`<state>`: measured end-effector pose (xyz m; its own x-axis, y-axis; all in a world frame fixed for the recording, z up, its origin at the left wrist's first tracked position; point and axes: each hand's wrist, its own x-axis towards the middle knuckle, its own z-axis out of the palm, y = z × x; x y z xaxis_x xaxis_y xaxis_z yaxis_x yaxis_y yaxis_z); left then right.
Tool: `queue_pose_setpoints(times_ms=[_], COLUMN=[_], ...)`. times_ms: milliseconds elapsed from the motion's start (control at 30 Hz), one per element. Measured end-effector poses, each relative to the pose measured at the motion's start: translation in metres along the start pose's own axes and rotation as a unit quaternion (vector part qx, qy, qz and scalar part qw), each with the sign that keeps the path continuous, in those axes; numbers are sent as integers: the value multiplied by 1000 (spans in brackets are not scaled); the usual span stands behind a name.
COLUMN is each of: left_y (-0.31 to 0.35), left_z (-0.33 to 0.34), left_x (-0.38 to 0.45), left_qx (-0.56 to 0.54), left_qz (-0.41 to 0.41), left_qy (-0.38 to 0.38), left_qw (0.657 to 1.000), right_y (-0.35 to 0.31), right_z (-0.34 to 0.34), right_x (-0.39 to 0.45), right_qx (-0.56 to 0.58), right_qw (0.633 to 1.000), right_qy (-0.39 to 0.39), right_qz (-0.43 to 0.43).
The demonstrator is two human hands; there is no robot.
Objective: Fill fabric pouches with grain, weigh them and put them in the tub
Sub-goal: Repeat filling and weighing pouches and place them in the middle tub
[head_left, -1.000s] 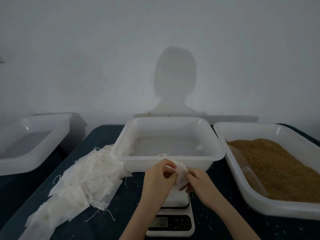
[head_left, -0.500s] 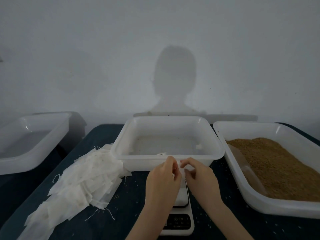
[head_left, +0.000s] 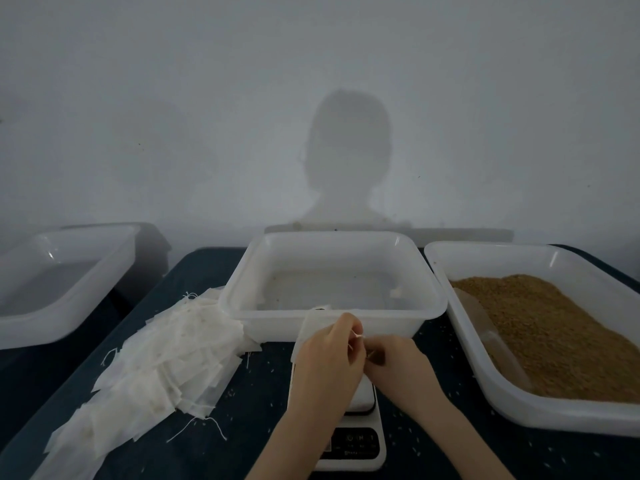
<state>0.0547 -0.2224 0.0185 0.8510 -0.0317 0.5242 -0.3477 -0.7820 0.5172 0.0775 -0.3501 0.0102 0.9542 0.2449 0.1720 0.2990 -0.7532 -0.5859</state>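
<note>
Both hands are working right over the scale (head_left: 349, 441), which makes sense since the pouch (head_left: 306, 336) has to be weighed anyway. The left hand (head_left: 329, 362) has its fingers curled round the pouch and pinches its drawstring (head_left: 356, 337), with a flat corner of cloth poking out to the left. The right hand (head_left: 398, 362) sits just beside it, fingers curled in toward the string, though I can't tell if it's actually got hold of it. My guess is they're getting at the pouch mouth, opening or cinching, hard to say

The spare pouches (head_left: 166, 362) are heaped on the left, the grain tub (head_left: 588, 407) is on the right with a scoop (head_left: 485, 327) half buried in it, so both are in reach. The middle tub (head_left: 332, 320) holds only a few scraps, and the far-left tub (head_left: 59, 289) looks bare as far as I can see
</note>
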Motion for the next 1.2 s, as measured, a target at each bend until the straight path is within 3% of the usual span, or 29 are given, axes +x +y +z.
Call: queue_pose_setpoints(times_ms=[200, 300, 400, 533, 633, 933, 1100, 1200], left_y=[-17, -22, -25, -26, -23, -18, -18, -17], left_z=[-12, -16, -13, -6, -3, 9, 18, 20], left_x=[10, 15, 21, 23, 24, 27, 30, 34], left_qx=[-68, -25, 35, -11, -31, -6, -11, -20], left_qz=[55, 110, 151, 74, 49, 68, 70, 71], left_qy=[-171, -228, -222, -239, -229, -211, -216, -221], left_qw=[981, 967, 963, 968, 972, 975, 974, 972], right_y=[9, 10, 9, 11, 17, 28, 40, 63], right_z=[-19, -30, -40, -51, -56, -63, -79, -104], right_x=[5, 3, -1, -4, -3, -1, 0, 2], right_qx=[1, 28, 117, 201, 179, -36, 53, 68], right_qw=[1000, 999, 991, 972, 975, 993, 995, 996], right_qy=[9, 32, 20, -31, -49, -47, -39, 52], right_qz=[7, -18, -69, -119, -125, -104, -79, -37])
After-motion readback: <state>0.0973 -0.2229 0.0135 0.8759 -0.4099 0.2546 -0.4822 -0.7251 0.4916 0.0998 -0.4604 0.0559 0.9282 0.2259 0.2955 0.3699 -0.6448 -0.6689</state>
